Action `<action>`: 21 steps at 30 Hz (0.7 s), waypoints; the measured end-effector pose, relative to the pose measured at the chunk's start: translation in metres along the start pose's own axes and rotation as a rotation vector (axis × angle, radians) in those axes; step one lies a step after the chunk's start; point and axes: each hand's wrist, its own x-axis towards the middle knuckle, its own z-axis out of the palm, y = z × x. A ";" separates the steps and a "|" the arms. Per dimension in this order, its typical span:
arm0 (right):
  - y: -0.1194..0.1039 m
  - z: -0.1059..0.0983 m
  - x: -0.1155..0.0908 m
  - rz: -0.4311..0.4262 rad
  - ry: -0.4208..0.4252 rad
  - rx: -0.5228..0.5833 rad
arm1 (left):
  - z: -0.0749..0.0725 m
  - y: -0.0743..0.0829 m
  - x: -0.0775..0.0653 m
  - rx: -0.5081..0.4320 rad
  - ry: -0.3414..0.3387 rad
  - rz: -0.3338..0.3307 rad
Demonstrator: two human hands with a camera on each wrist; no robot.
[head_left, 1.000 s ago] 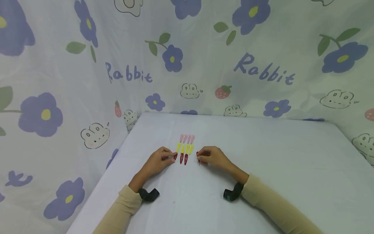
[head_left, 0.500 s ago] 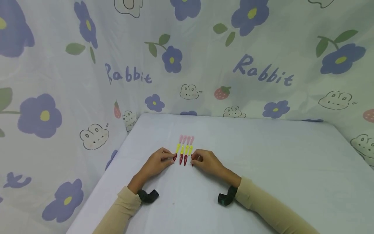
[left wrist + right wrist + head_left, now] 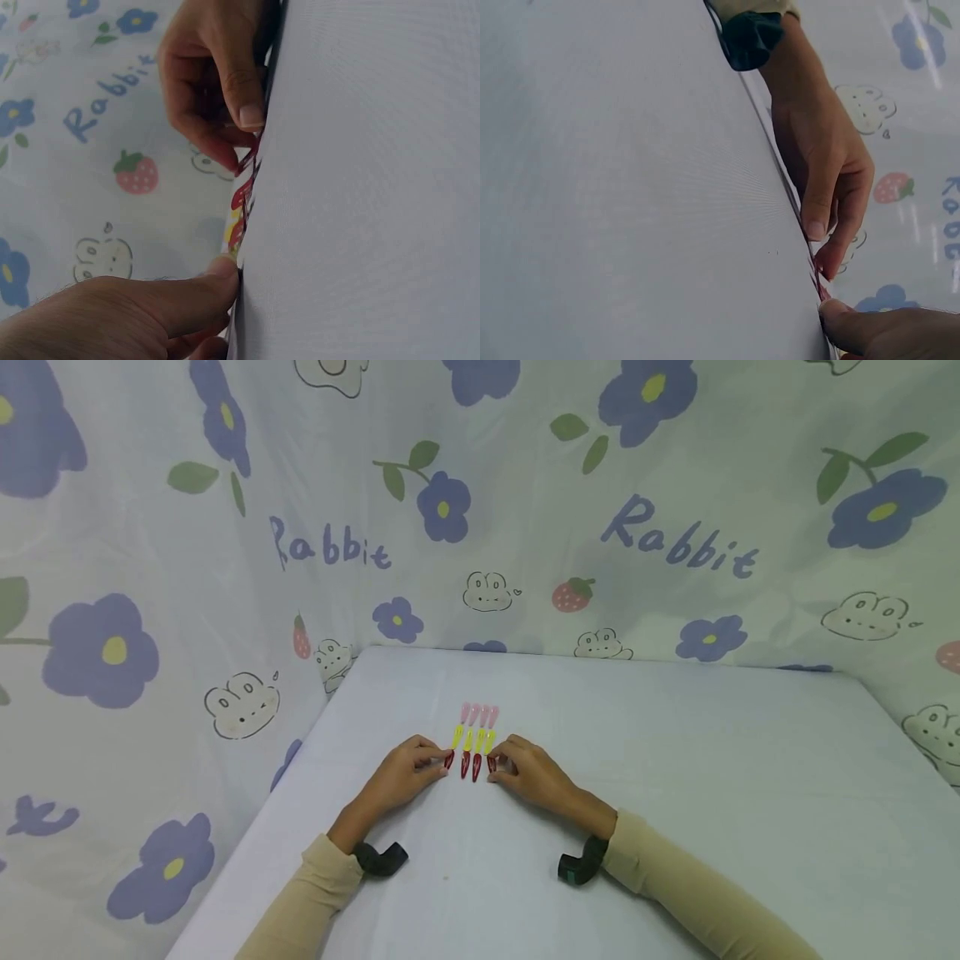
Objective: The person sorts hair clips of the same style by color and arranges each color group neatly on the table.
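Slim teardrop hair clips lie on the white table in three rows: pink clips (image 3: pixel 475 715) at the back, yellow clips (image 3: pixel 468 740) in the middle, red clips (image 3: pixel 477 767) in front. My left hand (image 3: pixel 403 770) holds the leftmost red hair clip (image 3: pixel 448 760) between thumb and finger. At the row's other end, my right hand (image 3: pixel 534 773) pinches the rightmost red hair clip (image 3: pixel 492 763), lined up below a yellow one. Seen low in the left wrist view, the right hand (image 3: pixel 217 75) bends down over the clips, which partly hide one another.
The white table (image 3: pixel 675 793) stretches far to the right and toward the front. A cloth printed with flowers and rabbits (image 3: pixel 487 593) hangs behind and at the left. Each wrist wears a black camera mount, such as the right one (image 3: pixel 581 864).
My right hand has moved left with its red hair clip, bringing it beside the others in the front row. The left hand has stayed at the leftmost red hair clip.
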 end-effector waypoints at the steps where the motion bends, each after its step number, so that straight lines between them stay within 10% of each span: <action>1: 0.000 0.000 0.000 0.008 0.004 -0.002 | 0.000 0.000 0.000 -0.002 0.001 0.001; 21: -0.007 0.006 0.001 0.078 0.008 -0.049 | 0.001 -0.001 -0.001 0.001 0.006 -0.003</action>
